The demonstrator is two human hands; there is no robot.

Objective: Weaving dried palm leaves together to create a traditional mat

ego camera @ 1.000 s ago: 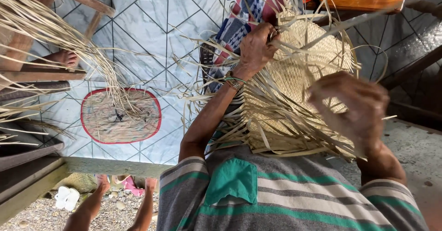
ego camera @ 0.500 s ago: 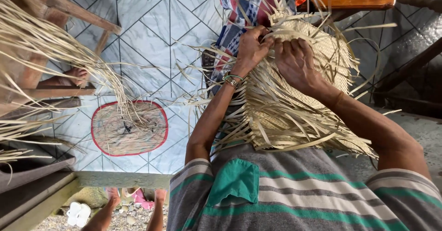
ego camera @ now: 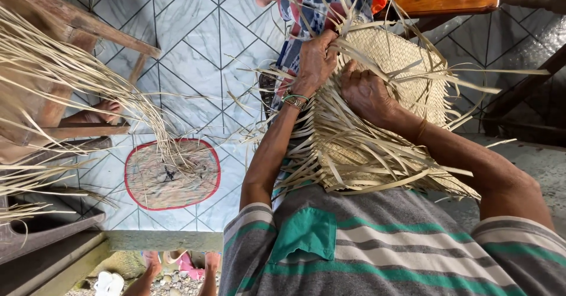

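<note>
- Where the striped shirt (ego camera: 377,255) with its green pocket fills the bottom of the view, both forearms are seen reaching away from the body over a woven straw mat (ego camera: 389,119).
- The left hand (ego camera: 313,63), with a bangle at its wrist, is closed on loose strips at the mat's far left edge.
- The right hand (ego camera: 364,92) is laid knuckles-up on the mat just beside the left, its fingers curled into the strips; the grip is closed on them.
- The mat is held across the lap: pale, tightly plaited in the middle, with many flat unwoven strips fanning out on every side.
- Farther left, a round red-edged rug (ego camera: 172,175) is seen on the tiled floor (ego camera: 194,30), with a bundle of dry straw (ego camera: 71,78) hanging over a wooden bench (ego camera: 71,25).
</note>
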